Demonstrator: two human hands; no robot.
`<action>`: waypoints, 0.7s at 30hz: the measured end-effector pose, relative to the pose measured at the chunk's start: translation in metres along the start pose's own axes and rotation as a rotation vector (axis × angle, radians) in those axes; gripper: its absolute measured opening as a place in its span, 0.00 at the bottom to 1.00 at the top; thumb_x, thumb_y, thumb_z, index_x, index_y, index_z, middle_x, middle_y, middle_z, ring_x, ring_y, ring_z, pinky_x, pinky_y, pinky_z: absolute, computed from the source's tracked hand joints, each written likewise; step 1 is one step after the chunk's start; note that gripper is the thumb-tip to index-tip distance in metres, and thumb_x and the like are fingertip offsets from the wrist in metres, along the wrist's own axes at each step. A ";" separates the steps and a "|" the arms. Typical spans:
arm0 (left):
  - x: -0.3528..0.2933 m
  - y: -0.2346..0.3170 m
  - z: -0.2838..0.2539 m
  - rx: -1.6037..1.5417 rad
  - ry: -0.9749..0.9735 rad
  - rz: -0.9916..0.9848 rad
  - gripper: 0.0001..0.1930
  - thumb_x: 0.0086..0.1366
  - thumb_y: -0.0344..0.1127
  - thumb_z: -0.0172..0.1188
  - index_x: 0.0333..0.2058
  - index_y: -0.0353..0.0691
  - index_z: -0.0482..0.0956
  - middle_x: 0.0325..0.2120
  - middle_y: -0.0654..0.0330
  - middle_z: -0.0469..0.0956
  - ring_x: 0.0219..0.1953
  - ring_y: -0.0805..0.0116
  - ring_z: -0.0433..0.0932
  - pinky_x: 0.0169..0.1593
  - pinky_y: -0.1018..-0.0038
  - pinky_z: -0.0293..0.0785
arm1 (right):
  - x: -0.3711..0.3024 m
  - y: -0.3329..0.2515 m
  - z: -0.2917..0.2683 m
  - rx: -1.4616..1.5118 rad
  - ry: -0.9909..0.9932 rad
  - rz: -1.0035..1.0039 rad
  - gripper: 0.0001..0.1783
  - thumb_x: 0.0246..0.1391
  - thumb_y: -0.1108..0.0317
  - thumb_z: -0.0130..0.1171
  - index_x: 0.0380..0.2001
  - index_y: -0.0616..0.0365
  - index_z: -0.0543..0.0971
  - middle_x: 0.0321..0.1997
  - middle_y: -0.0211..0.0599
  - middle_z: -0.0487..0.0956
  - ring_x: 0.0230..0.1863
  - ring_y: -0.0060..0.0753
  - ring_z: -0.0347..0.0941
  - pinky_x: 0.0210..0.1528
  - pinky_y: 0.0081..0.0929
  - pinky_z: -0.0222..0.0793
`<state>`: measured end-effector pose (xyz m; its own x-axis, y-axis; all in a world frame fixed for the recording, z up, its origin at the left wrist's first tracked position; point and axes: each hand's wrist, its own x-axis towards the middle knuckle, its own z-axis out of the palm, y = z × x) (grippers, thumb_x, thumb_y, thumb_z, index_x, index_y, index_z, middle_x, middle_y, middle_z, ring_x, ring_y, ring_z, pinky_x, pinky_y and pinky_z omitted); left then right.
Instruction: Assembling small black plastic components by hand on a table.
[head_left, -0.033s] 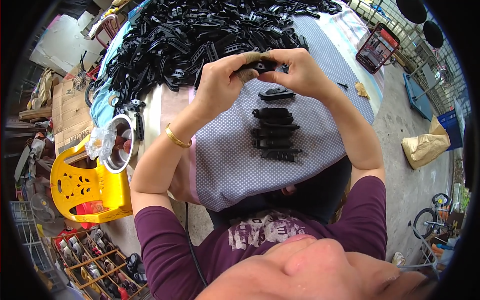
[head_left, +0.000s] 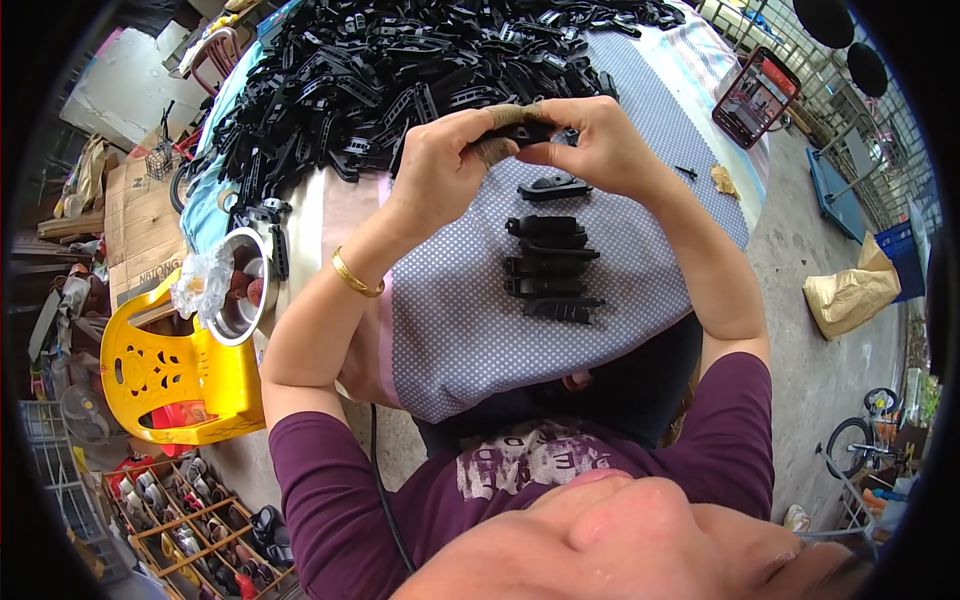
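Both hands meet over the cloth-covered table [head_left: 450, 330], gripping a small black plastic part [head_left: 527, 133] between them. My left hand [head_left: 445, 165] pinches its left end, with tan wrapping on the thumb and index finger. My right hand [head_left: 595, 145] closes on the other end with thumb and fingers. Much of the part is hidden behind the fingers. Just below lies a single black part [head_left: 553, 188]. Nearer to me, a column of several similar black parts [head_left: 550, 265] lies side by side. Beyond my hands spreads a large heap of black plastic parts [head_left: 400, 70].
At the right table edge stands a phone [head_left: 757, 97]; a scrap of tan paper [head_left: 724, 180] lies nearby. To the left, a metal bowl [head_left: 262, 300] with reddish round things and clear plastic rests by a yellow chair [head_left: 180, 370]. A paper sack [head_left: 850, 290] sits on the floor at right.
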<state>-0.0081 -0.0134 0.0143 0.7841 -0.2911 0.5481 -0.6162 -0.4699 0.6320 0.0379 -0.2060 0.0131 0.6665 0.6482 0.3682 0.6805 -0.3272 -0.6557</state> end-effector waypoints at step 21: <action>-0.009 -0.014 0.024 -0.711 -0.023 -0.731 0.19 0.63 0.43 0.54 0.41 0.32 0.67 0.34 0.55 0.75 0.32 0.69 0.78 0.32 0.78 0.76 | 0.000 0.009 -0.005 -0.166 0.024 0.004 0.11 0.40 0.70 0.63 0.29 0.60 0.76 0.25 0.37 0.78 0.28 0.28 0.76 0.28 0.22 0.69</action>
<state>-0.0045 -0.0239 -0.0129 0.9827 -0.1504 -0.1082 0.1187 0.0625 0.9910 0.0459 -0.2127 0.0104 0.6747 0.6309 0.3831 0.7177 -0.4396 -0.5401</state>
